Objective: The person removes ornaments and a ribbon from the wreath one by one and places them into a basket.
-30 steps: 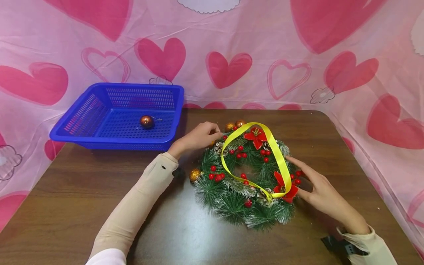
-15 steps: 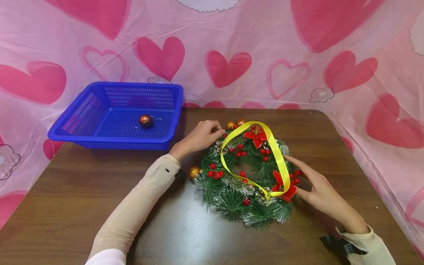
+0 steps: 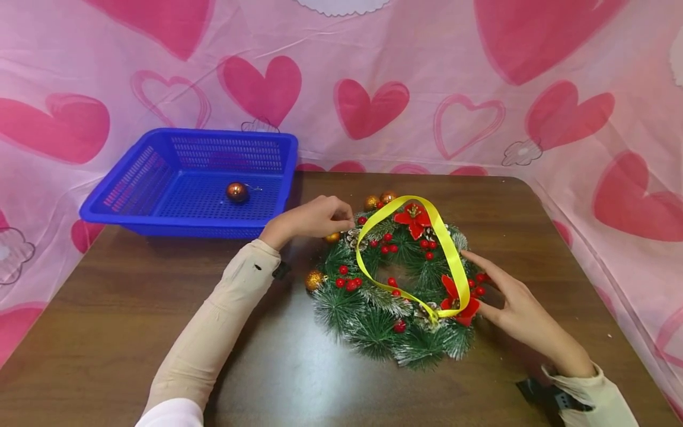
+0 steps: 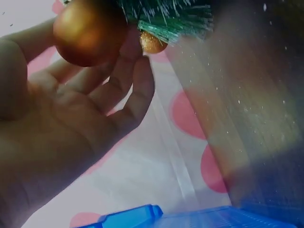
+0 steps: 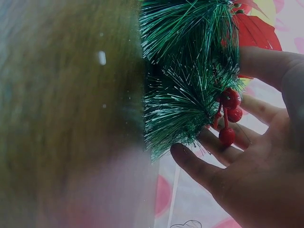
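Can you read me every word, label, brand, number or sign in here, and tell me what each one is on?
There are none that can be read.
Yellow ribbon, wreath and blue plastic basket: no lettering visible.
Pink backdrop: only printed hearts and cloud-like shapes, no words.
Black band at the right wrist: pale marks, too small to read.

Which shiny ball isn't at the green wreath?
The shiny copper-brown ball alone in the blue plastic basket; the other gold and copper balls are at the green wreath.
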The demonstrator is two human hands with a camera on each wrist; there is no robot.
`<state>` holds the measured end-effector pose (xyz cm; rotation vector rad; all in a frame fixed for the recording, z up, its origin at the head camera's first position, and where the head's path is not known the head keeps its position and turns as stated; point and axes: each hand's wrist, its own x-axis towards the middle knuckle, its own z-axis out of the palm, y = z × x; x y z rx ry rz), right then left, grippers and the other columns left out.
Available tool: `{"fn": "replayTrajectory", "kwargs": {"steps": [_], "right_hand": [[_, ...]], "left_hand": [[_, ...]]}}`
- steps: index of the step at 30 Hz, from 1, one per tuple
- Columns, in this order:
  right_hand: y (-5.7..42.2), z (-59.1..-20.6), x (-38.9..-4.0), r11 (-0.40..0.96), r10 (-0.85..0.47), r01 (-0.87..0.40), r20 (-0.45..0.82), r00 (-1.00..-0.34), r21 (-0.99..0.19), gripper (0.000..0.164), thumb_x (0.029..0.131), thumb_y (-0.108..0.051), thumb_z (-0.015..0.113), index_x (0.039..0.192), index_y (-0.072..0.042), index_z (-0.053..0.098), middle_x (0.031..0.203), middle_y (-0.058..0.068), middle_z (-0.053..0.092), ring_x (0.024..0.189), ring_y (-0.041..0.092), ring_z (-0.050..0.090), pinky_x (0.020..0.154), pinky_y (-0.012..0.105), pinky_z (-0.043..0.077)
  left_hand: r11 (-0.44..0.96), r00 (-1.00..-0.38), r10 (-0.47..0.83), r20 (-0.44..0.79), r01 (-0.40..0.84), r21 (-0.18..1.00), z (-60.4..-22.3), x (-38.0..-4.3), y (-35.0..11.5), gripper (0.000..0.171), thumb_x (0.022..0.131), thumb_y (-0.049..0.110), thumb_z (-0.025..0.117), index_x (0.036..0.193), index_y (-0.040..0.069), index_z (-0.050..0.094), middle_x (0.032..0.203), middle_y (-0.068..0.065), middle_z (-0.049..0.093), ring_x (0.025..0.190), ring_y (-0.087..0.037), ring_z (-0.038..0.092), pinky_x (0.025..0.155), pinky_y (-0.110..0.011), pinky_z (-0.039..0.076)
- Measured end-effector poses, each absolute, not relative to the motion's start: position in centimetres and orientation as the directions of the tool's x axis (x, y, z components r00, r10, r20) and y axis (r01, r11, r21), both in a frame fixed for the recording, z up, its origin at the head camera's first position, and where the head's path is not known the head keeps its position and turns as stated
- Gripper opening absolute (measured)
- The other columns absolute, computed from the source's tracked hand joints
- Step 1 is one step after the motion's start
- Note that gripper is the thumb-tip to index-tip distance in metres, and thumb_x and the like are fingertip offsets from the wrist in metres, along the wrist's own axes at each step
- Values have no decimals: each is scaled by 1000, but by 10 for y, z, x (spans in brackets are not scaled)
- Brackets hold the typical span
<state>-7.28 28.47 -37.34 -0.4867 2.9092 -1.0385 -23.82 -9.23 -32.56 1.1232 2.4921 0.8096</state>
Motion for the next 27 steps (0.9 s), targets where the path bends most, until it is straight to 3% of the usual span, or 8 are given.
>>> {"fn": "replayTrajectory", "kwargs": {"steps": [4, 10, 14, 21, 27], "right_hand": [[285, -374, -72, 732, -291, -278, 83, -953, -623, 89, 85, -18, 80, 155, -37, 29, 153, 12, 41, 124, 44, 51, 90, 76, 37], [285, -374, -72, 736, -291, -282, 89, -953, -615, 89, 85, -19, 80, 155, -37, 29, 152, 13, 42, 122, 43, 52, 89, 75, 37], [285, -373, -72, 740, -286, -273, 81, -955, -615, 90, 84, -19, 81, 155, -37, 29, 152, 15, 41, 122, 44, 51, 90, 76, 37], [284, -373, -74, 749, -286, -276, 83, -955, -602, 91, 84, -19, 81, 156, -37, 29, 152, 15, 42, 122, 44, 52, 89, 77, 37], [284, -373, -74, 750, -284, -274, 82, -955, -602, 91, 84, -19, 81, 156, -37, 29, 152, 15, 41, 122, 45, 52, 89, 76, 37]], "left_hand": [[515, -623, 781, -52, 595, 617, -325, -240, -95, 19, 100, 27, 60, 103, 13, 73, 80, 2, 66, 67, -11, 56, 72, -30, 49], [513, -667, 743, 58, 622, 591, -326, -237, -88, 14, 89, 7, 60, 100, 7, 68, 86, -1, 69, 76, -13, 61, 72, -30, 50], [528, -693, 706, 149, 654, 542, -329, -234, -79, 14, 92, 3, 52, 99, 9, 62, 88, -1, 64, 77, -17, 56, 74, -33, 47], [524, -690, 657, 303, 707, 474, -338, -239, -77, 22, 92, -4, 48, 105, 5, 62, 94, -5, 64, 88, -19, 58, 81, -35, 48], [528, -667, 679, 306, 734, 427, -342, -244, -77, 27, 88, -10, 47, 102, 6, 64, 93, -4, 65, 89, -20, 58, 84, -37, 47]]}}
